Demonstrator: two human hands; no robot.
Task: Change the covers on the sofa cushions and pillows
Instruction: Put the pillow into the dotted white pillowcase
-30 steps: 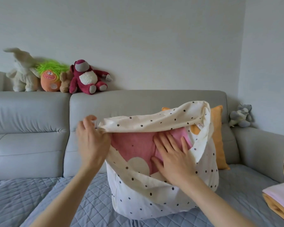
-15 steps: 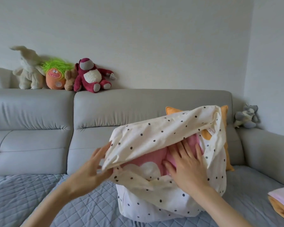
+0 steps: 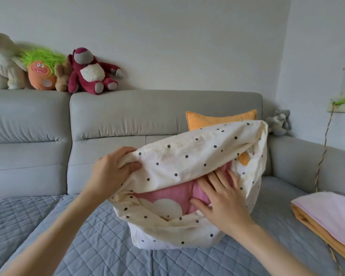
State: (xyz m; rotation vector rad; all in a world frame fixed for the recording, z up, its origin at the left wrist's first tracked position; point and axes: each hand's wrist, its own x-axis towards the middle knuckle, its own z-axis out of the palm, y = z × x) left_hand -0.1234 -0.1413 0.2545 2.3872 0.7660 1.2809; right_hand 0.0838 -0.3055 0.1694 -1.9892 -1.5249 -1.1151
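A left hand [image 3: 113,169] grips the dotted cover's [image 3: 187,156] edge; the right hand [image 3: 222,198], fingers spread, presses the pink pillow [image 3: 179,195].

Cushion [image 3: 173,202] inside cover [image 3: 187,156] stood on sofa [image 3: 147,116] seat; second pillow [image 3: 217,119] behind it, folded cloths [image 3: 331,212] to its right, plush toys [image 3: 48,70] atop sofa's backrest.

Cover mouth lifted higher
The left hand [image 3: 112,172] has risen from low on the dotted cover [image 3: 187,156] and now grips its upper edge, raising it; more pink pillow [image 3: 179,193] shows underneath
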